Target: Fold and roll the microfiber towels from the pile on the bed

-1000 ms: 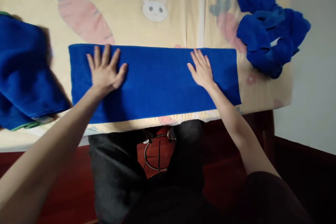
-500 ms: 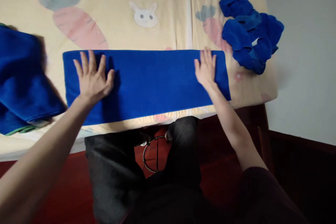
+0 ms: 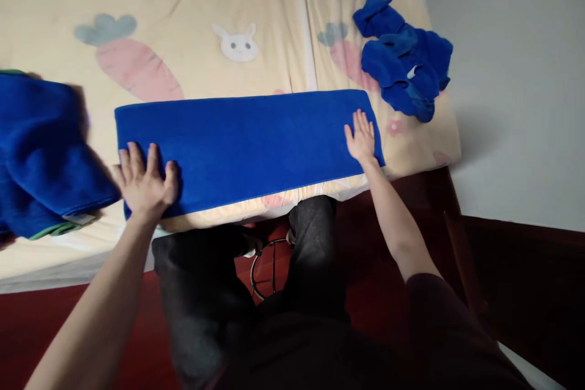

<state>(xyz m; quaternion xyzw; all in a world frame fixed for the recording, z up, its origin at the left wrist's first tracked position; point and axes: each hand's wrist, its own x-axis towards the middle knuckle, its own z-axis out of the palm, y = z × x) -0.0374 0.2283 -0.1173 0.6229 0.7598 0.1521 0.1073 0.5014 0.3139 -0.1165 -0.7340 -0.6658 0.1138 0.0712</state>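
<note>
A blue towel [image 3: 256,146] lies flat in a long rectangle along the near edge of the bed, its long side facing me. Spread-fingered, my left hand [image 3: 147,181] rests on the towel's left end, close to its lower left corner. My right hand [image 3: 362,137] lies on the right end with its fingers pointing away from me. Neither hand grips anything; both palms face down on the cloth.
The bed has a cream sheet [image 3: 192,73] printed with carrots and rabbits. To the left lies a stack of blue cloth [image 3: 41,152] with green edging. A crumpled blue cloth heap [image 3: 406,61] sits at the right, near a pale wall [image 3: 512,85].
Both hands have slid toward me over the towel, the left one also toward its left edge. The view has shifted slightly, showing more of the bed's far part.
</note>
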